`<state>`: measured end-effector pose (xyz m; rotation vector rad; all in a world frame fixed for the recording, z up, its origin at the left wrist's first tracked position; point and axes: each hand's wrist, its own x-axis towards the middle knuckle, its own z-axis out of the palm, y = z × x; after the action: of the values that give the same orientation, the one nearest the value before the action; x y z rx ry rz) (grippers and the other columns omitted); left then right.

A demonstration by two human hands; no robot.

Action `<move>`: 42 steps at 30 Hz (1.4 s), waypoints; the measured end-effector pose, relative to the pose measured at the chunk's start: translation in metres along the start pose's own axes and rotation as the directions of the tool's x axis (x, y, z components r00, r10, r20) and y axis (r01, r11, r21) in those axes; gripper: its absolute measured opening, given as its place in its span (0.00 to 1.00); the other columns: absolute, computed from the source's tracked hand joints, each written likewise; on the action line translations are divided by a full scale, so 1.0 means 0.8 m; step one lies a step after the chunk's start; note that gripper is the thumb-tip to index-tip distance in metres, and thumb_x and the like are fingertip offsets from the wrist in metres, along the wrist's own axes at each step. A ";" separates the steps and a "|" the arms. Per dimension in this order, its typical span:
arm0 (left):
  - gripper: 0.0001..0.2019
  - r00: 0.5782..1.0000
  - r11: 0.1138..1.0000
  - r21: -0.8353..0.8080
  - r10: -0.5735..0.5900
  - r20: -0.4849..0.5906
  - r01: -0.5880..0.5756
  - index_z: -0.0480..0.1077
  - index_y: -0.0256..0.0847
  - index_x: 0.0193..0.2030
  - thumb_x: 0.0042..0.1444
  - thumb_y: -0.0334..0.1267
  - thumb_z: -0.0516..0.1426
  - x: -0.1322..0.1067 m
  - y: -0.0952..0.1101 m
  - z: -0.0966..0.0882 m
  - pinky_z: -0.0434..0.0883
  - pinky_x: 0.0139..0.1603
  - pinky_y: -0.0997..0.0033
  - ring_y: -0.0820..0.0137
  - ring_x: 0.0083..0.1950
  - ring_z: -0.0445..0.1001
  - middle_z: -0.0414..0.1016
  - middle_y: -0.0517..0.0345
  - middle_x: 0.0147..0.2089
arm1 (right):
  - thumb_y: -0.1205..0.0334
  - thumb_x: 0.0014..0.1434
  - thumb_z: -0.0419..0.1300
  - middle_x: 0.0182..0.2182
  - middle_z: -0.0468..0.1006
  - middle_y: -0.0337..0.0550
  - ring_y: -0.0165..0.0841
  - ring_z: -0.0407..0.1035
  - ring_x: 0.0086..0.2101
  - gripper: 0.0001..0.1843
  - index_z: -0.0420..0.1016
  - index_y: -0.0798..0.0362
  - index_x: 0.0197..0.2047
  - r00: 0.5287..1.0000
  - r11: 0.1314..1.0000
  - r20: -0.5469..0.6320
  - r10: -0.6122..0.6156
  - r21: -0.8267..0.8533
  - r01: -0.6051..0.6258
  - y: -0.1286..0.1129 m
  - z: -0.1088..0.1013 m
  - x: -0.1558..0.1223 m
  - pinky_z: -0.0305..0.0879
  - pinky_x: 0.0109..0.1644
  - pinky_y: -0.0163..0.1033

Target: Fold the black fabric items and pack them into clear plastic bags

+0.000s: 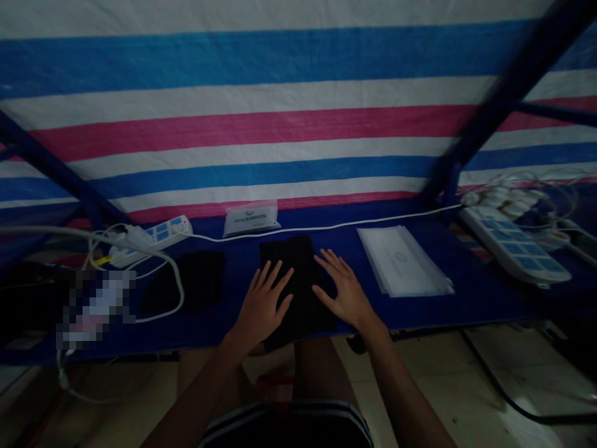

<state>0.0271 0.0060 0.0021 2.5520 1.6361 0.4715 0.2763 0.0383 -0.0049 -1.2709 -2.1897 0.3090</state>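
Observation:
A black piece of folded cloth (298,311) lies in front of me on the blue surface, its near end reaching the front edge. My left hand (265,302) rests flat on its left side with fingers spread. On its right side lies my right hand (342,289), also open, fingers stretched toward the far left. The exact kind of garment is too dark to make out. To the right of my right hand is a stack of clear white plastic bags (401,261). Behind the cloth sits a filled zip bag marked ROCKBROS (252,219).
More black cloth (198,280) lies at the left. A power strip (158,239) with plugs and looping white cables stands behind it. Another large power strip (515,246) is at the right. A white cable (336,225) crosses the back. Blue metal bars (494,106) slant up before a striped tarp.

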 end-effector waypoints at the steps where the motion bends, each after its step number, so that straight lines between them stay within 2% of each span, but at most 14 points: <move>1: 0.29 1.000 1.000 0.011 0.001 0.006 -0.001 0.54 0.51 0.79 0.73 0.42 0.53 -0.001 -0.001 0.002 0.55 0.78 0.37 0.50 0.82 0.46 0.51 0.51 0.82 | 0.48 0.69 0.58 0.75 0.60 0.53 0.47 0.51 0.74 0.37 0.59 0.52 0.76 0.995 0.998 0.071 -0.064 -0.010 0.064 -0.004 -0.002 0.000 0.50 0.77 0.63; 4: 0.31 1.000 0.999 0.036 -0.003 0.014 0.003 0.52 0.51 0.79 0.73 0.44 0.53 -0.004 -0.001 0.001 0.55 0.78 0.37 0.49 0.83 0.46 0.49 0.52 0.82 | 0.43 0.68 0.60 0.75 0.58 0.52 0.48 0.47 0.75 0.44 0.53 0.55 0.78 0.967 0.985 0.214 -0.141 -0.065 0.158 -0.014 -0.005 0.001 0.45 0.78 0.63; 8: 0.30 0.999 0.996 0.084 -0.029 0.016 0.028 0.52 0.54 0.79 0.73 0.46 0.52 -0.004 -0.002 -0.004 0.53 0.78 0.33 0.48 0.82 0.46 0.48 0.53 0.82 | 0.38 0.69 0.56 0.77 0.54 0.51 0.50 0.44 0.76 0.47 0.48 0.55 0.80 0.953 0.975 0.279 -0.119 -0.150 0.166 -0.017 -0.002 0.001 0.42 0.79 0.65; 17: 0.33 1.000 0.996 0.091 -0.021 0.018 0.019 0.51 0.51 0.80 0.72 0.52 0.53 -0.021 -0.037 -0.014 0.54 0.79 0.40 0.53 0.81 0.51 0.50 0.50 0.82 | 0.33 0.70 0.52 0.78 0.50 0.50 0.50 0.40 0.77 0.50 0.39 0.53 0.82 0.963 0.958 0.256 -0.084 -0.246 0.149 -0.007 -0.003 -0.018 0.41 0.79 0.65; 22: 0.34 1.000 0.996 0.086 -0.008 0.016 0.006 0.49 0.50 0.80 0.73 0.53 0.53 -0.028 -0.044 -0.015 0.52 0.79 0.40 0.54 0.82 0.50 0.50 0.50 0.82 | 0.33 0.69 0.53 0.78 0.49 0.50 0.49 0.39 0.77 0.52 0.36 0.53 0.82 0.969 0.951 0.242 -0.055 -0.283 0.125 -0.009 -0.007 -0.027 0.41 0.79 0.64; 27: 0.33 1.000 0.997 0.071 -0.014 0.000 0.014 0.49 0.51 0.80 0.73 0.52 0.53 -0.028 -0.042 -0.013 0.50 0.79 0.37 0.54 0.82 0.50 0.50 0.50 0.82 | 0.33 0.68 0.55 0.77 0.53 0.54 0.49 0.42 0.76 0.51 0.45 0.55 0.81 0.977 0.965 0.214 -0.017 -0.252 0.072 -0.011 -0.009 -0.028 0.43 0.79 0.64; 31: 0.30 1.000 1.000 0.026 -0.017 0.001 0.017 0.53 0.51 0.79 0.73 0.51 0.52 -0.028 -0.042 -0.017 0.52 0.79 0.38 0.54 0.81 0.51 0.52 0.52 0.81 | 0.38 0.69 0.58 0.76 0.56 0.56 0.49 0.47 0.75 0.44 0.57 0.55 0.77 0.986 0.982 0.165 -0.013 -0.182 0.044 -0.011 -0.013 -0.031 0.49 0.77 0.64; 36: 0.30 1.000 1.000 -0.010 -0.008 -0.002 0.008 0.55 0.53 0.78 0.72 0.50 0.54 -0.029 -0.044 -0.018 0.52 0.79 0.37 0.53 0.81 0.51 0.53 0.53 0.81 | 0.44 0.70 0.58 0.73 0.64 0.55 0.50 0.53 0.73 0.33 0.69 0.51 0.71 0.996 0.996 0.084 0.019 -0.091 -0.012 -0.009 -0.015 -0.033 0.54 0.76 0.65; 39: 0.31 1.000 1.000 -0.026 -0.015 -0.006 0.015 0.54 0.52 0.78 0.72 0.50 0.54 -0.029 -0.045 -0.017 0.52 0.79 0.38 0.54 0.81 0.51 0.54 0.53 0.81 | 0.44 0.69 0.58 0.72 0.66 0.56 0.50 0.55 0.73 0.31 0.71 0.52 0.69 0.996 0.996 0.068 0.050 -0.071 -0.045 -0.009 -0.013 -0.032 0.55 0.75 0.66; 42: 0.32 1.000 0.998 -0.056 -0.021 -0.020 0.020 0.52 0.48 0.79 0.72 0.49 0.54 -0.029 -0.045 -0.018 0.52 0.80 0.40 0.55 0.81 0.52 0.55 0.50 0.81 | 0.44 0.70 0.58 0.72 0.66 0.56 0.50 0.55 0.73 0.33 0.68 0.52 0.72 0.995 0.996 0.071 0.067 -0.064 -0.062 -0.009 -0.013 -0.030 0.55 0.75 0.65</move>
<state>-0.0178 -0.0012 0.0026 2.4960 1.6303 0.5359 0.2865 0.0130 -0.0020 -1.3862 -2.2383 0.3211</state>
